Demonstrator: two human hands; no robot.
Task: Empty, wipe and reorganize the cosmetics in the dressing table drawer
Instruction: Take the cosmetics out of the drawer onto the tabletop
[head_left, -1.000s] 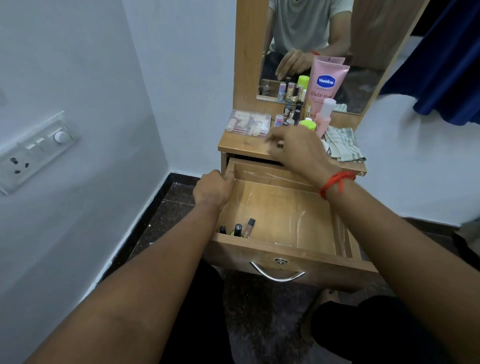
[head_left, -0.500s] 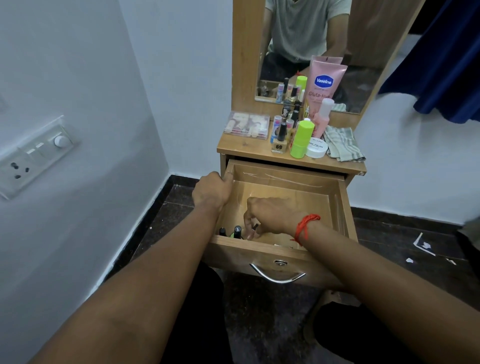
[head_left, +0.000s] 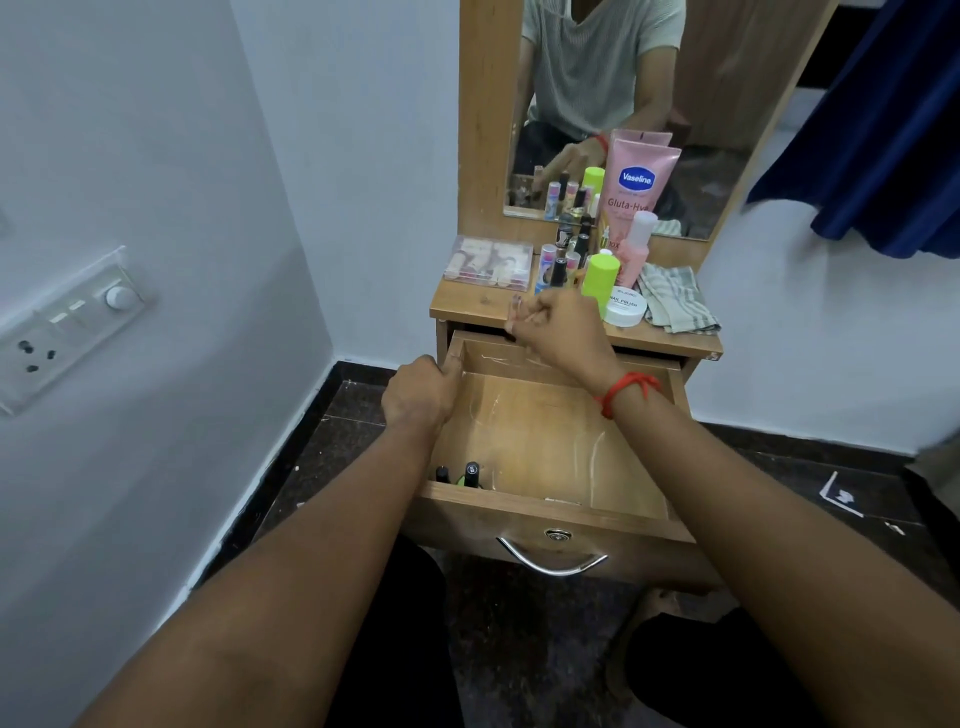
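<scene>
drawer is pulled open at centre frame, under the tabletop. left hand grips the drawer's left wall near the back corner, fingers curled over the rim. right hand is up at the tabletop's front edge, just above the drawer's back wall, with its fingers closed in a pinch on a small tube. the tube is blurred, can't tell what it is. red thread on the right wrist. in the drawer's lower left corner there are black caps with something lime green between them, lower parts hidden by the front wall. on the tabletop, left to right: clear case, cluster of small bottles, green bottle, white jar just beside it, checked cloth at the right end. pink tube stands against the mirror, and the pink bottle is in front of it. switch panel on the wall at left of frame, blue curtain upper right.
</scene>
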